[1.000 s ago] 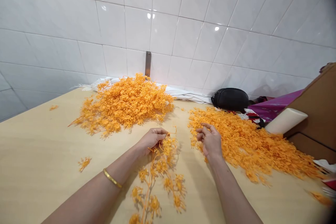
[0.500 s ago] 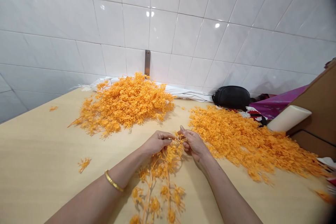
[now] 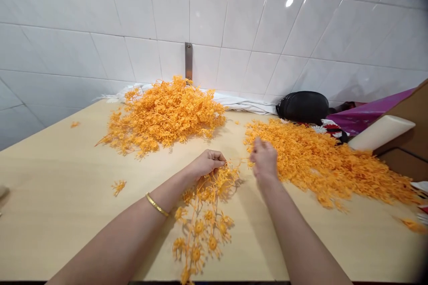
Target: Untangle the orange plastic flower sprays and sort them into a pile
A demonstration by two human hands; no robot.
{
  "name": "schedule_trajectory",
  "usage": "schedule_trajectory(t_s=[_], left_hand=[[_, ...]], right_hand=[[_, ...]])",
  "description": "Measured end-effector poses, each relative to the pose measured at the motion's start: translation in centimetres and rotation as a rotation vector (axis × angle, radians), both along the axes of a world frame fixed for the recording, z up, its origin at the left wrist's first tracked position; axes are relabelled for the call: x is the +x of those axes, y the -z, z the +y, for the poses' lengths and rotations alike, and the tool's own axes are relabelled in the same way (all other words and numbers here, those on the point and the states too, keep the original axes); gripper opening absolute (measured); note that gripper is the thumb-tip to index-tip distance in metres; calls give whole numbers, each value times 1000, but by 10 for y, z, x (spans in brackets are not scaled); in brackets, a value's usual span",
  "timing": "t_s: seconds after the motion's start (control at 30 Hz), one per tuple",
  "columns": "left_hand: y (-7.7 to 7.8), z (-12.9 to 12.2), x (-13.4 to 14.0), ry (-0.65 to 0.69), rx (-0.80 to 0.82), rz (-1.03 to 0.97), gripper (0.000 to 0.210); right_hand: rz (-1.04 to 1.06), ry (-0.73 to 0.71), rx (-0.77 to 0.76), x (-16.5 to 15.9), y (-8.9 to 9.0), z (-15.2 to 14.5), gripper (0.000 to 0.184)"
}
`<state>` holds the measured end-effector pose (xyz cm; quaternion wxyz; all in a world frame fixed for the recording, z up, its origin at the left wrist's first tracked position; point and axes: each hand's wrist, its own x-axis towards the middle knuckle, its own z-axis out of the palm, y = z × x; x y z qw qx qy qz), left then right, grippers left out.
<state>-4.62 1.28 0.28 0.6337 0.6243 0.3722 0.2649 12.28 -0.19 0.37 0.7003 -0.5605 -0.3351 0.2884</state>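
Observation:
My left hand is closed in a pinch on the top of an orange artificial flower spray. The spray's thin branched stems and small spidery blossoms trail down the table toward me. My right hand is at the left edge of a loose heap of orange plastic flower pieces. Motion blurs its fingers, so what they hold, if anything, cannot be made out. A thin orange strand shows between the two hands.
A pile of orange flower sprays lies at the back of the table. One loose blossom is left of my forearm. A black pouch, a cream roll and a cardboard box stand at the right, before the tiled wall.
My right hand has come away from the left hand and moved right to the loose heap. My left hand keeps its pinch on the spray. The view has tilted down slightly.

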Motion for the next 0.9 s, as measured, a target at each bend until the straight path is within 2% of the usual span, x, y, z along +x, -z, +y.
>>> schedule_trajectory(t_s=[0.03, 0.1, 0.2, 0.37, 0.5, 0.7, 0.8, 0.9], left_hand=[[0, 0, -1, -31, -8, -1, 8], [0, -1, -1, -122, -25, -31, 8], [3, 0, -1, -226, -42, -88, 11], [7, 3, 2, -282, -65, -143, 17], [6, 2, 3, -299, -91, -159, 14], [5, 2, 4, -254, -110, -195, 16], [6, 3, 3, -255, -113, -226, 18], [8, 6, 2, -306, -122, -273, 16]], right_hand=[[74, 87, 18, 8, -3, -1, 33], [170, 141, 22, 20, -9, -4, 31], [111, 23, -3, 20, -12, -9, 24], [15, -207, -122, 6, -11, -12, 26], [-2, -345, -170, 2, -8, -14, 29], [-263, -565, -149, -18, 3, -14, 29], [-312, -514, -109, -23, 7, -11, 28], [-158, -412, -181, -19, 8, -8, 36]])
